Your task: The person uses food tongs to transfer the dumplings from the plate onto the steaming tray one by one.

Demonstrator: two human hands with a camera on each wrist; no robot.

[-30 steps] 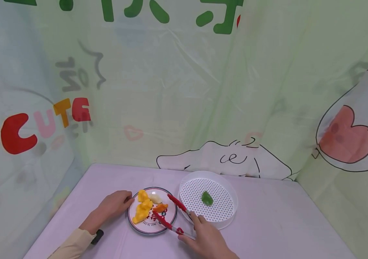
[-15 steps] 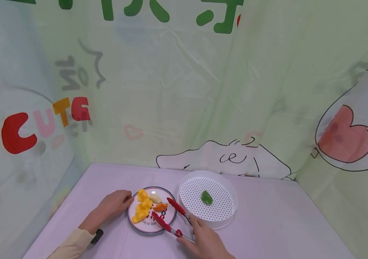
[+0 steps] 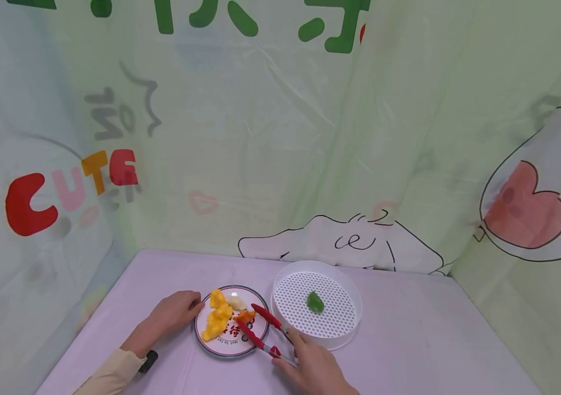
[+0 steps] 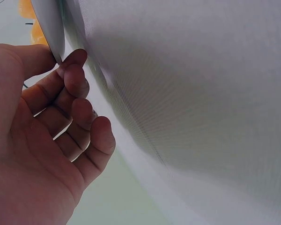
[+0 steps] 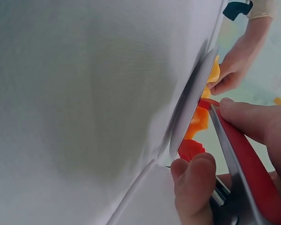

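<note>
A round plate (image 3: 218, 346) with a dark rim carries several yellow dumplings (image 3: 218, 323), a white dumpling (image 3: 235, 302) and an orange dumpling (image 3: 244, 316). At its left edge my left hand (image 3: 174, 312) pinches the rim between thumb and index finger, the other fingers curled below, as the left wrist view shows. My right hand (image 3: 317, 366) holds metal tongs (image 3: 271, 351) with red tips, thumb on one arm and fingers on the other. In the right wrist view, the tips stand on either side of the orange dumpling (image 5: 198, 123); whether they touch it I cannot tell.
Right of the plate, close to it, stands a white round steamer basket (image 3: 357, 310) with a perforated base, a green dumpling (image 3: 315, 302) lying inside. A pale lilac cloth covers the table (image 3: 419, 340). Printed curtains (image 3: 280, 137) enclose its back and sides.
The tong tips have drawn closer together around the orange dumpling. My left hand, the plate and the basket stay where they were.
</note>
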